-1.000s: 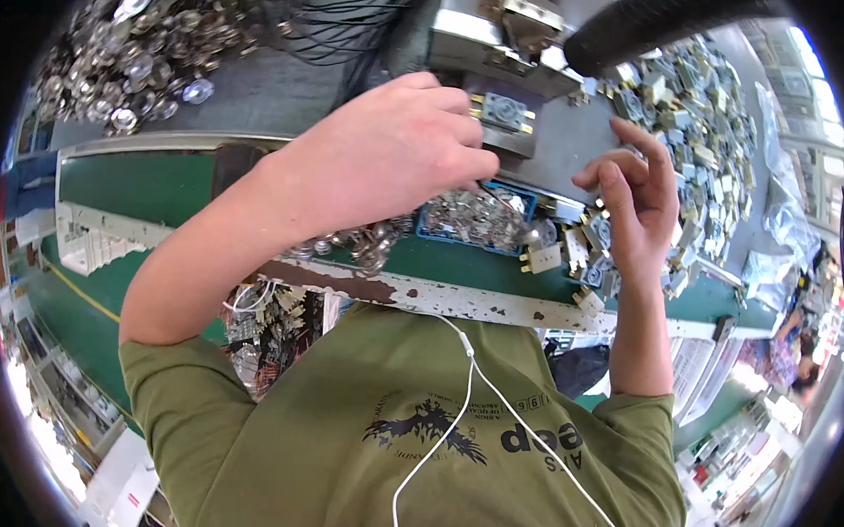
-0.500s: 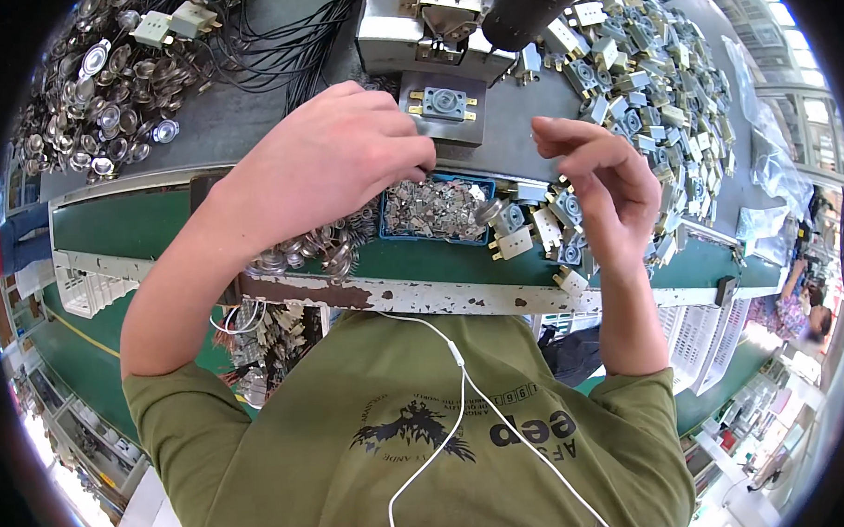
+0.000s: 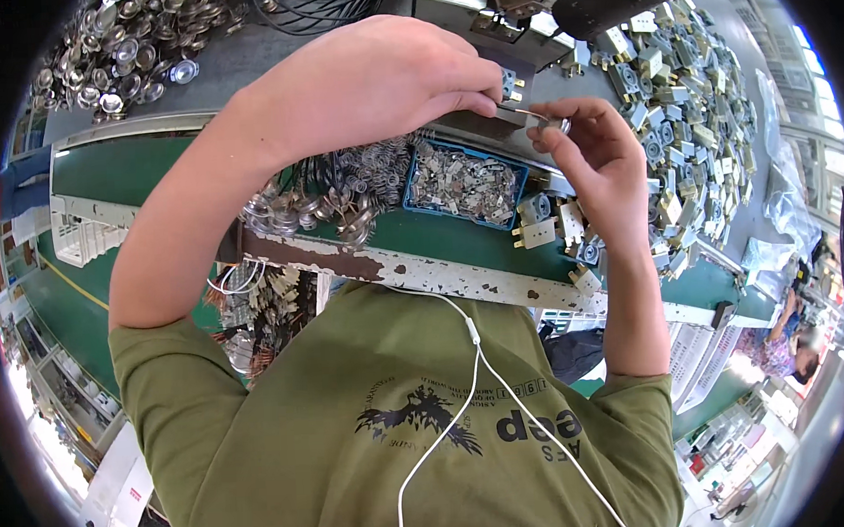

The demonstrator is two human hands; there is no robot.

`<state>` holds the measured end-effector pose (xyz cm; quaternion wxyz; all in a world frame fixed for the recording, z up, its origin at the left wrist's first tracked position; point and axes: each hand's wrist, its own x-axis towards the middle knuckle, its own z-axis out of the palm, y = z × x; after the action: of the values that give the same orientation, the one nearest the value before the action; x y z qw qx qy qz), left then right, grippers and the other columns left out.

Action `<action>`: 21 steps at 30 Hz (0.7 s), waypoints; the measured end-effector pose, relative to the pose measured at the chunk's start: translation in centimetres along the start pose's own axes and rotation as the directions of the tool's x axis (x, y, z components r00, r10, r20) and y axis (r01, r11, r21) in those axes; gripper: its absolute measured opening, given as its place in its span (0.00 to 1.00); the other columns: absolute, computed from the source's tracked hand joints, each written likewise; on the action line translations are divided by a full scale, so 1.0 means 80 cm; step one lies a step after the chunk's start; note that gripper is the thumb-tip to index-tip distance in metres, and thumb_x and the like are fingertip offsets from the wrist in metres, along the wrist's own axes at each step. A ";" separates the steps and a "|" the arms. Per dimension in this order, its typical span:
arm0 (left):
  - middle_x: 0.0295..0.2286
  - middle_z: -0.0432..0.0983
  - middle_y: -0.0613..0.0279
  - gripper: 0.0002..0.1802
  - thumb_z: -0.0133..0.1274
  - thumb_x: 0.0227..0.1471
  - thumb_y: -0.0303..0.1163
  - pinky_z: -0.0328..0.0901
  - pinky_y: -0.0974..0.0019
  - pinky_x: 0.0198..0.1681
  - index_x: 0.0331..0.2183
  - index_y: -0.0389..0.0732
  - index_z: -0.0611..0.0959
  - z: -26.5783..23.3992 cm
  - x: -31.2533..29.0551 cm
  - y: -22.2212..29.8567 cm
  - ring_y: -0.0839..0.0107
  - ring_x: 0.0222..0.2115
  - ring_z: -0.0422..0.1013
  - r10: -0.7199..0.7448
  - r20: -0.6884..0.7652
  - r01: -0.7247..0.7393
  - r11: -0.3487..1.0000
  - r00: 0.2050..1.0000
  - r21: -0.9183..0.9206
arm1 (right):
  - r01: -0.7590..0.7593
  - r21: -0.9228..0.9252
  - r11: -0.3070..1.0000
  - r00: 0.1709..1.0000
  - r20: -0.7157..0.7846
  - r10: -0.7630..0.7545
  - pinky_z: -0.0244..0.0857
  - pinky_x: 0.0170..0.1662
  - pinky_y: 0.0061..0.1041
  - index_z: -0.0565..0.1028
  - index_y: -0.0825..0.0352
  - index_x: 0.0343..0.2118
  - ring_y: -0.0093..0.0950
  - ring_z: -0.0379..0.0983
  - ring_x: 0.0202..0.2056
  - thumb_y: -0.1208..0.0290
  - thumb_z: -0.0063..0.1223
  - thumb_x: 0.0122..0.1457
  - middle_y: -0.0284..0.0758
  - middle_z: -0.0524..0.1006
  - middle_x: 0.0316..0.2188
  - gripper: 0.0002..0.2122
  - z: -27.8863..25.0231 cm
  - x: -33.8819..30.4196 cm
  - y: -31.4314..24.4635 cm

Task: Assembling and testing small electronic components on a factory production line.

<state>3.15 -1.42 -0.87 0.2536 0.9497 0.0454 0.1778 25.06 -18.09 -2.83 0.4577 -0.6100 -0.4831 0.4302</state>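
My left hand reaches across the bench with thumb and finger pinched on the end of a thin lead, dark near the fingertips and copper-coloured further on. The lead runs right to a small round metal disc, which my right hand pinches between thumb and fingers. Just behind my left fingertips, a grey block with brass tabs sits on the press fixture, mostly hidden by that hand. Below my hands stands a blue tray filled with small metal pieces.
Round metal discs lie heaped at the far left, with more discs and coiled leads left of the tray. Many grey blocks with tabs cover the right side. A press and a thick black tube stand ahead.
Both hands have come together over the fixture's front edge. My left hand moved right and away from me; my right hand closed from spread fingers onto the disc. The view shifted slightly.
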 end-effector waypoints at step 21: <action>0.30 0.78 0.54 0.08 0.55 0.60 0.32 0.72 0.54 0.38 0.39 0.39 0.81 -0.033 -0.004 0.001 0.53 0.34 0.77 0.001 0.022 0.001 0.996 1.000 -0.091 | -0.126 0.319 0.939 0.992 0.069 0.110 0.74 0.56 0.32 0.65 0.77 0.64 0.37 0.78 0.52 0.76 0.50 0.70 0.50 0.75 0.57 0.22 0.009 0.020 -0.019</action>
<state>1.90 -0.28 1.22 0.2969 0.9391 0.0344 0.1694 24.33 -16.23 -1.64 0.5124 -0.5438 -0.3800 0.5453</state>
